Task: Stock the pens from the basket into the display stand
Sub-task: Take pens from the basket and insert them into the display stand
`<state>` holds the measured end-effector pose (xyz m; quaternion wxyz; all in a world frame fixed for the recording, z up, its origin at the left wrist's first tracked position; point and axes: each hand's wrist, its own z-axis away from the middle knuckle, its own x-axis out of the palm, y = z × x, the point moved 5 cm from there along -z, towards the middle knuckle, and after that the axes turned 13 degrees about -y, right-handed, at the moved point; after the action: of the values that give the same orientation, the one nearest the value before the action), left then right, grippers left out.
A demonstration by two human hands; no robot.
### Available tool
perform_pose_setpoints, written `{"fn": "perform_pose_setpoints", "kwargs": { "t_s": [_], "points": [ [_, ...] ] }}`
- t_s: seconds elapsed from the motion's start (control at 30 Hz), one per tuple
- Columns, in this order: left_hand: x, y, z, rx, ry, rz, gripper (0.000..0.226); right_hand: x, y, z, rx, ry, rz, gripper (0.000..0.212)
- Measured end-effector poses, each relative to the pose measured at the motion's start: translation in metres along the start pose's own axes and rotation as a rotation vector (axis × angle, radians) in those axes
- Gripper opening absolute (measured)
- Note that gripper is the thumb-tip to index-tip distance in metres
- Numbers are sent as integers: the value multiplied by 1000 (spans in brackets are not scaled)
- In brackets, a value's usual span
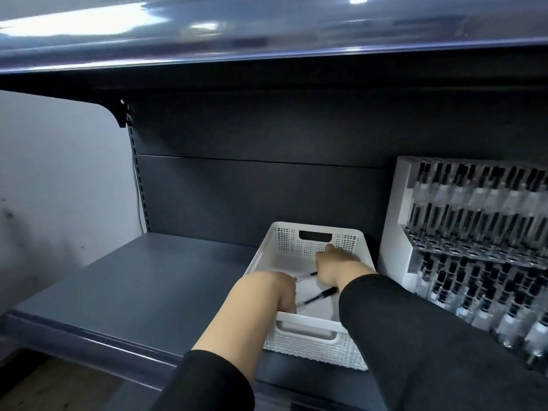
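Note:
A white perforated basket [314, 237] stands on the dark shelf, just left of the white display stand [394, 221]. The stand's tiered rows hold several black-capped clear pens [474, 203]. Both my hands are down inside the basket. My left hand [274, 292] is curled at the near end, and a black-and-clear pen [318, 295] sticks out from under its fingers. My right hand [335, 262] reaches toward the far wall with its fingers hidden. A second pen [305, 275] lies with one end against that hand.
The dark grey shelf [142, 286] stretches left of the basket to a pale side wall [59, 188]. Another shelf [267, 40] overhangs close above. The dark back panel [252, 197] stands right behind the basket and stand.

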<state>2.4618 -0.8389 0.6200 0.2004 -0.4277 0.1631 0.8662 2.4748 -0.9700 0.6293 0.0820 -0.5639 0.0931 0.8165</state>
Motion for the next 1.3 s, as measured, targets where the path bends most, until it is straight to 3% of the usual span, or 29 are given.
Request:
{"fn": "perform_pose_setpoints", "kwargs": {
  "t_s": [0.2,0.33,0.47,0.53,0.63,0.7,0.77,0.87,0.97,1.03,1.1,1.23,1.3],
  "points": [
    [-7,-1,2,-71,93,50,33,-3,-17,22,-87,-200,-91,7],
    [-9,0,6,-109,100,39,28,4,-23,42,-145,-261,18,35],
    [-12,3,17,-128,151,79,10,12,-27,58,-142,-191,126,24],
    [-14,0,22,-93,177,270,4,7,-30,66,-144,-157,62,27],
    [-31,-6,44,195,324,921,15,-17,-34,81,-173,32,-202,29],
    [-41,-8,68,440,424,1319,8,-39,-33,99,-187,178,-453,30],
    [-44,-1,88,642,385,1582,12,-58,-33,124,-226,271,-631,31],
    [-38,27,118,845,295,1651,31,-70,-35,174,-313,349,-706,31],
    [-27,60,143,985,294,1729,39,-59,-30,224,-271,454,-506,41],
    [-20,84,155,1064,271,1777,28,-45,-21,249,-209,558,-309,48],
    [-12,106,162,1096,251,1795,20,-31,-7,266,-221,649,-291,45],
    [2,137,171,1193,174,1871,20,0,42,291,-399,638,-727,14],
    [7,149,177,1251,91,1892,28,19,63,300,-511,501,-1225,10]
  ]
}}
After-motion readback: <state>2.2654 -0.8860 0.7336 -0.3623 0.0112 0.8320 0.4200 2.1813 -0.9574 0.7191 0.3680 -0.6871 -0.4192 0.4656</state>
